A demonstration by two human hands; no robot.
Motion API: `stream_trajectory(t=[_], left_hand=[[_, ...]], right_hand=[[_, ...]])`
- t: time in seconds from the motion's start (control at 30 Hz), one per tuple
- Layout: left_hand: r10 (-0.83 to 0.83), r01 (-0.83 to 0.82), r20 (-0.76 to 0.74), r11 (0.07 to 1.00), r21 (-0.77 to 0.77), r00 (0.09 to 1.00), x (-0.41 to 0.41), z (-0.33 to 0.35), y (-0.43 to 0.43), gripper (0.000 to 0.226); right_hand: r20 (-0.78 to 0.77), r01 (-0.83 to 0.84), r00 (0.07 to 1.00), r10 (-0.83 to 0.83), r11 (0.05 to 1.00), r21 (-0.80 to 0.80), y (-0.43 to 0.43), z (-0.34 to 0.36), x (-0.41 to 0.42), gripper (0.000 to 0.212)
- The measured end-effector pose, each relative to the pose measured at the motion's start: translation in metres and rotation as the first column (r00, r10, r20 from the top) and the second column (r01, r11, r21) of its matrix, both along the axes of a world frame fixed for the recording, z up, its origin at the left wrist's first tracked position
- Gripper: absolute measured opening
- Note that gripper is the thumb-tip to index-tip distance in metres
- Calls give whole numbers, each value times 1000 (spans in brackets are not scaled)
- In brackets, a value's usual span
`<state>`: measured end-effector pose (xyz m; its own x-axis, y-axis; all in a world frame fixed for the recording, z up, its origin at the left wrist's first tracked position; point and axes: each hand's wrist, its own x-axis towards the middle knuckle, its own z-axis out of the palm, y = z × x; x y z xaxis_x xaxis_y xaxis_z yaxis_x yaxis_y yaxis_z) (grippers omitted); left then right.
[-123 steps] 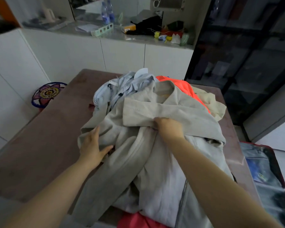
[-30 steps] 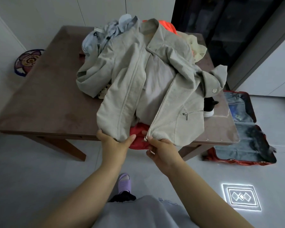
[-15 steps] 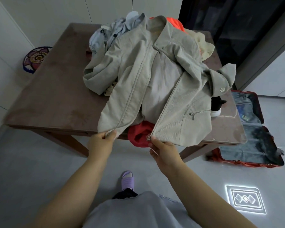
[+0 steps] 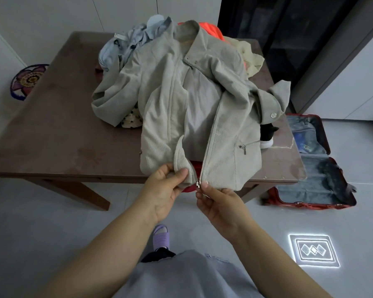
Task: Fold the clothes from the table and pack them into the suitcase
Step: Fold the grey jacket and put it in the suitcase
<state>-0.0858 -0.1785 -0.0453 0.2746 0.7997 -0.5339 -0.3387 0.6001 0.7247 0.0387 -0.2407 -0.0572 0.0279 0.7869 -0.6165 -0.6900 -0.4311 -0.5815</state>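
Both hands are meeting at the hem of the jacket [image 4: 202, 100]
The left hand [image 4: 162, 190] is pinching the loose front edge and bringing it across to the zip, where half a second ago it was holding that edge well apart; the gap over the red garment [image 4: 188, 188] is closing, leaving only a sliver showing. The right hand [image 4: 222, 205] is now pinching the zip slider [image 4: 197, 184] at the bottom of the hem. Four seconds ago both hands were resting high on the heap, a sleeve folded across the chest; the jacket is now lying front-up, its hem hanging at the near edge of the table [image 4: 52, 136]
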Motion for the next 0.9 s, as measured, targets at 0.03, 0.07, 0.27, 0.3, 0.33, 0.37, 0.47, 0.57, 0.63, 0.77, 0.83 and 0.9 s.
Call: stream_trajectory(t=[0.03,0.07,0.27,0.3,0.33,0.37,0.47,0.57,0.63,0.77,0.83,0.9], left_hand=[[3,-3,6,1000,4,1000,3,2,0,11],[0,0,5,1000,14,1000,7,2,0,11],[-70,80,-86,989,126,994,14,7,-2,25],[-64,75,-87,988,135,994,15,8,-2,25],[-53,66,-89,987,148,995,16,8,-3,25],[-39,54,-92,985,161,995,17,7,-4,25],[-6,29,-108,978,207,994,19,6,-7,24],[22,7,-115,970,244,993,20,6,-9,23],[37,5,-144,959,282,989,21,6,-11,24],[68,26,-249,934,357,966,22,4,-13,27],[78,33,-280,928,372,957,22,4,-13,27],[82,39,-301,926,375,950,22,3,-13,28]], right_hand=[[12,8,1000,-8,1000,8,-2,2,1,12],[25,17,1000,-18,1000,19,-3,4,2,9],[52,92,994,-94,995,44,-8,5,6,11],[56,100,993,-102,994,43,-8,5,6,12],[63,108,992,-111,993,42,-8,4,5,12],[72,116,990,-119,992,43,-7,4,4,13],[108,143,983,-147,989,45,-7,6,1,15],[124,181,975,-185,983,36,-7,7,-1,15],[116,199,972,-202,979,37,-7,8,-2,13],[90,237,966,-242,970,53,-7,10,-3,15],[92,244,964,-248,968,59,-7,10,-3,15],[101,242,964,-247,968,62,-6,11,-3,16]])
